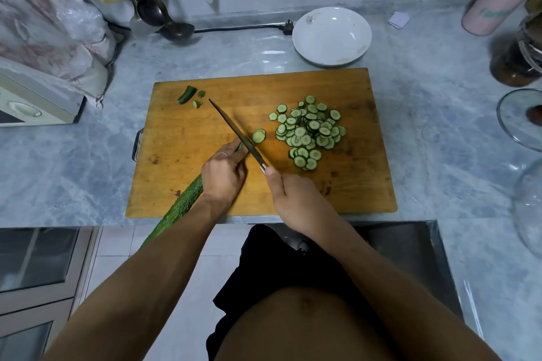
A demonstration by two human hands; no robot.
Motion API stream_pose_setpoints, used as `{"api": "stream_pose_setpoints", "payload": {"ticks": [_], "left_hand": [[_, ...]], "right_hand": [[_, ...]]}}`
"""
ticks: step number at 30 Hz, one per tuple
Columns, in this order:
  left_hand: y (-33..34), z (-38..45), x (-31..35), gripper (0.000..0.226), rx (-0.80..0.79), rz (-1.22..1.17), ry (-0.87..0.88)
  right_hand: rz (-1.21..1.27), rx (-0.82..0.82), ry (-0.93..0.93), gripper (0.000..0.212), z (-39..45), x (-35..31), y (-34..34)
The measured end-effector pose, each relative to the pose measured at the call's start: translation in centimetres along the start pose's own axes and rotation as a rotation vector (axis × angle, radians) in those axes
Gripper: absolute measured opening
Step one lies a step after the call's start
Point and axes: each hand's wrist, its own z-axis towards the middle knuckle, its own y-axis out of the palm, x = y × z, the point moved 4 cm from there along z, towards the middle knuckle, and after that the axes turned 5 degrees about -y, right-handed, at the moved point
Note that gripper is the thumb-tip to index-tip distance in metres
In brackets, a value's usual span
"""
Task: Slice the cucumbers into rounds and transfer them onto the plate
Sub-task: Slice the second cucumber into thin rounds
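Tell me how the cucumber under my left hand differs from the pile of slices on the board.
The cucumber is one long uncut piece with bumpy dark skin; the slices are thin rounds showing pale flesh. The cucumber hangs off the cutting board toward the person, held by the left hand; the slices lie loose, wholly on the board's right side. Both are green-skinned, and neither is on the plate.

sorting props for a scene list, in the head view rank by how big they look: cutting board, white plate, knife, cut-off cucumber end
1. cutting board
2. white plate
3. knife
4. cut-off cucumber end
The plate lies farther from the camera, so its rank over the knife is unsure.
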Motion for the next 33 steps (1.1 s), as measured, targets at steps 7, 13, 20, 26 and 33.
{"api": "stream_pose_setpoints", "payload": {"ticks": [7,13,20,26,33], "left_hand": [[0.0,0.1,0.0,0.036,0.028,0.016,0.021],[0.1,0.0,0.0,0.033,0.043,0.012,0.040],[-0.4,-0.1,0.2,0.033,0.087,-0.066,0.008],[-0.6,-0.1,0.1,0.036,0.083,-0.111,-0.010],[-0.1,-0.1,-0.3,0.034,0.061,-0.081,-0.024]], "right_hand": [[0.046,0.010,0.037,0.062,1.9,0.1,0.3],[0.022,-0.006,0.083,0.064,4.4,0.2,1.1],[0.077,0.012,0.077,0.065,4.1,0.5,-0.1],[0.084,0.017,0.035,0.063,2.7,0.2,-1.1],[-0.011,-0.002,-0.035,0.061,0.1,-0.5,-1.1]]}}
